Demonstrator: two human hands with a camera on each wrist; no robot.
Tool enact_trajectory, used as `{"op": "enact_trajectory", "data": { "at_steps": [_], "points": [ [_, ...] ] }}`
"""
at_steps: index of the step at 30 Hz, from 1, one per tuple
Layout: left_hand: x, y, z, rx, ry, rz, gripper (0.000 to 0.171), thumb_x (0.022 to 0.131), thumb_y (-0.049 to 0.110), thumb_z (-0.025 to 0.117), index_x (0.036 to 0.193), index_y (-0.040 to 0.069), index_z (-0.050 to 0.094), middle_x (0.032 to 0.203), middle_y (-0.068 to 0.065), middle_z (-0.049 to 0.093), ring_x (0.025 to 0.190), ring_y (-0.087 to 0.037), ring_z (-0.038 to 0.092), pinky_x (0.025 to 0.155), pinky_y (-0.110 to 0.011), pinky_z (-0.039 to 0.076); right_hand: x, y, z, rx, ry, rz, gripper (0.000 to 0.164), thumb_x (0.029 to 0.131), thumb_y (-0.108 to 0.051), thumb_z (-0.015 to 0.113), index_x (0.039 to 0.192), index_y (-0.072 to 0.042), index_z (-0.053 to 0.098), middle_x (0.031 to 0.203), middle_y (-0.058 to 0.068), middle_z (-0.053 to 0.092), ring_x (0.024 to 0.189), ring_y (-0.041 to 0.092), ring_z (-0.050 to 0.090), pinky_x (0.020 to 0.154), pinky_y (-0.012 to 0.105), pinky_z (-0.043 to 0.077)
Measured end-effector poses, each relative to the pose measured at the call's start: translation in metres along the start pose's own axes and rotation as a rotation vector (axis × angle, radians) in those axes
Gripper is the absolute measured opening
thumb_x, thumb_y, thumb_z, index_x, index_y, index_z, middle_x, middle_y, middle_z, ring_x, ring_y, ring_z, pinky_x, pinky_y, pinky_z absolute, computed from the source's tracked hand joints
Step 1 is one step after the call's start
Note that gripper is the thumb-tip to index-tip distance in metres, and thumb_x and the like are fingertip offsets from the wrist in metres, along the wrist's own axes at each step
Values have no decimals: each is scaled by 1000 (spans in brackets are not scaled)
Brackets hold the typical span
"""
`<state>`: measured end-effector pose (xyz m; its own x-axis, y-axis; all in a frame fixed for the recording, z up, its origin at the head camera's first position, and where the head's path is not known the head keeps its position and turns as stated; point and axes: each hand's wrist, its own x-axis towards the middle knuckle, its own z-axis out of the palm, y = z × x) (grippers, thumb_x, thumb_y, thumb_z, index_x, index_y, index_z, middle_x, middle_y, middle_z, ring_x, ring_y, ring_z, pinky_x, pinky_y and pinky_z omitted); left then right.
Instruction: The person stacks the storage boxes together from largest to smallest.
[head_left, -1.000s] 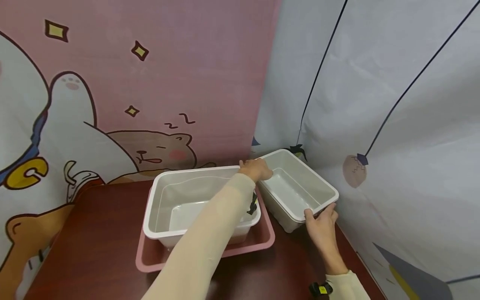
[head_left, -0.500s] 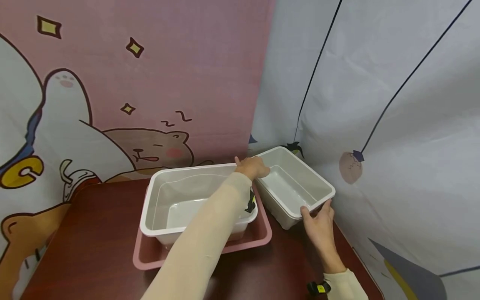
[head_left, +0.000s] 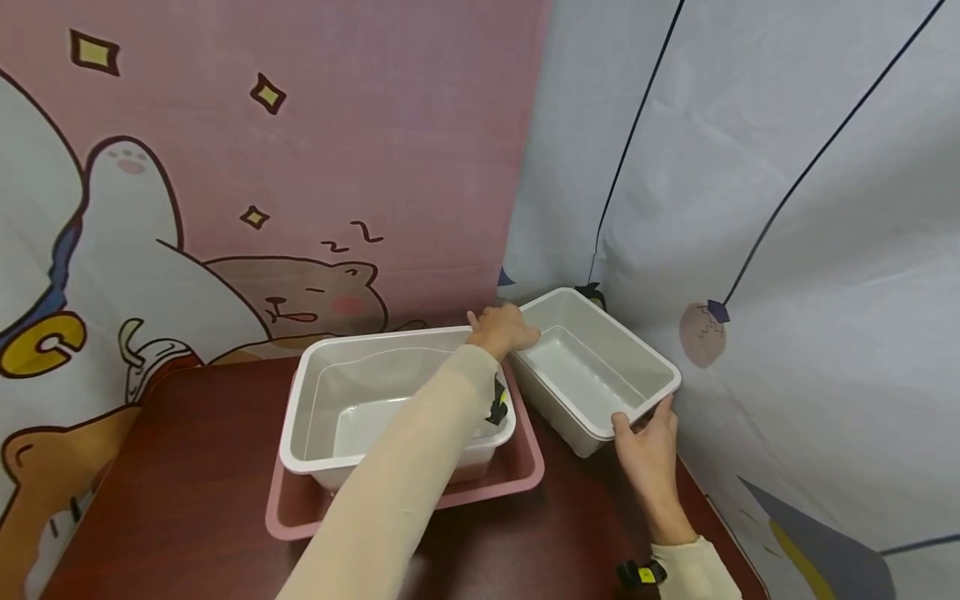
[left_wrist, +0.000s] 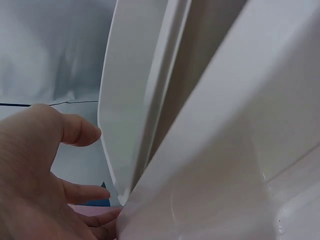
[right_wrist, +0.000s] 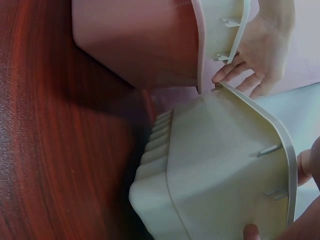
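An off-white plastic bin [head_left: 577, 375] with a rounded rim stands at an angle to the right, close to the grey wall cloth. My right hand [head_left: 648, 462] grips its near end, thumb over the rim and fingers underneath. My left hand [head_left: 504, 330] holds the bin's far left corner. In the right wrist view, the left hand's fingertips [right_wrist: 218, 80] curl at that corner. Left of it, a second off-white bin [head_left: 300, 417] sits inside a pink tub [head_left: 528, 467]. My left forearm [head_left: 420, 467] crosses above this second bin and hides part of its interior.
A dark red-brown tabletop [head_left: 180, 475] lies under everything. A printed pink cloth [head_left: 420, 167] hangs along the back, and a grey cloth [head_left: 787, 275] runs along the right side. The two meet at a corner behind the bins.
The angled bin has shifted slightly to the right since half a second ago, and my right hand has moved with it. The stacked bin and pink tub stay where they were.
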<state>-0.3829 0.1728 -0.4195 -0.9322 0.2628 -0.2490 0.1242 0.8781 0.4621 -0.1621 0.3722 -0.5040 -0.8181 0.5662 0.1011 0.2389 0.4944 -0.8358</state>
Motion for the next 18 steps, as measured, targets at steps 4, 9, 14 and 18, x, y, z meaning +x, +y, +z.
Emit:
{"op": "enact_trajectory", "data": {
  "at_steps": [4, 9, 14, 18],
  "points": [
    [-7, -1, -8, 4, 36, 25, 57, 102, 37, 61, 145, 2, 75, 168, -28, 57, 169, -47, 46, 149, -65, 11, 2, -1, -4, 12, 13, -9, 106, 107, -19, 68, 183, 7, -2, 177, 46, 31, 135, 52, 62, 106, 23, 51],
    [-18, -5, -14, -74, 117, 94, 38, 100, 32, 61, 111, 1, 79, 159, -32, 59, 166, -48, 46, 150, -64, 8, 4, -6, -9, 39, 35, 0, 105, 107, -16, 67, 184, 6, -1, 179, 47, 28, 153, 56, 46, 134, 67, 36],
    [-44, -1, -28, -79, 208, 129, 36, 106, 28, 61, 114, -1, 80, 152, -32, 60, 159, -46, 51, 149, -60, 19, 5, -13, -15, 67, 61, -16, 105, 105, -13, 67, 185, 3, 1, 180, 46, 28, 165, 57, 37, 139, 69, 30],
    [-48, 2, -32, -77, 259, 120, 34, 108, 26, 62, 119, 0, 80, 147, -28, 60, 144, -45, 60, 139, -55, 40, 6, -19, -19, 76, 96, -38, 106, 103, -11, 69, 187, -2, 6, 179, 45, 31, 166, 59, 36, 138, 70, 30]
  ]
}}
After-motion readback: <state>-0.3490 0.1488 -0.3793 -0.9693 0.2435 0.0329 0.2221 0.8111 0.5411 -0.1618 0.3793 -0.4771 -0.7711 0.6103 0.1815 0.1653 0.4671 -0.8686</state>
